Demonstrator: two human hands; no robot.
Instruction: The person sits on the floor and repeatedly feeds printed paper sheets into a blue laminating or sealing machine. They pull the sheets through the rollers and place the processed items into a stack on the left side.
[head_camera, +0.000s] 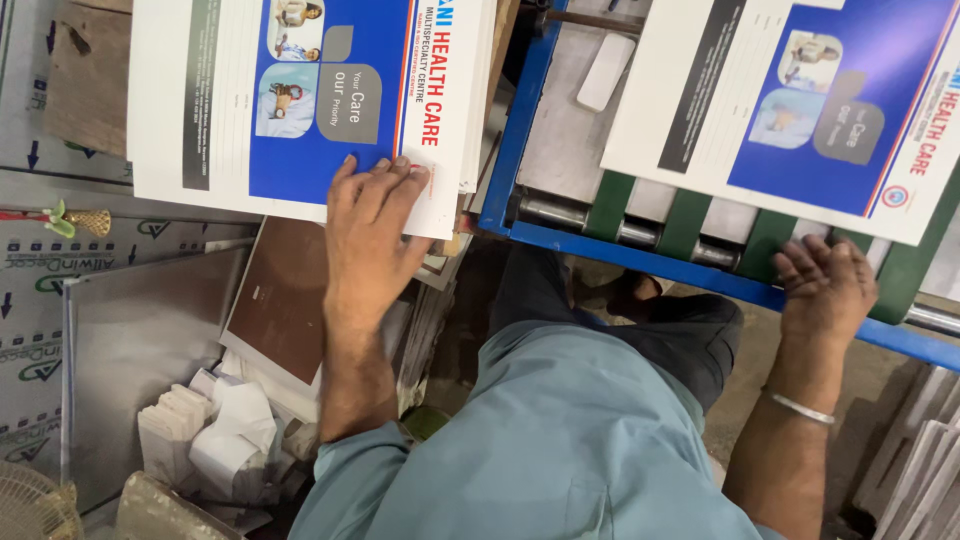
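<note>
The left hand (372, 225) lies flat and open, fingers spread, on the near corner of a stack of printed sheets (230, 100), white with a blue panel. The right hand (826, 288) rests open on the blue front rail of a machine (640, 262), just below a second printed sheet (800, 110) lying on its green belts (690, 220) and steel rollers. The stack sits on a cluttered bench over a brown board (285, 300), a grey metal plate (130, 350) and folded white paper scraps (215, 430). The sheets' far edges are cut off.
</note>
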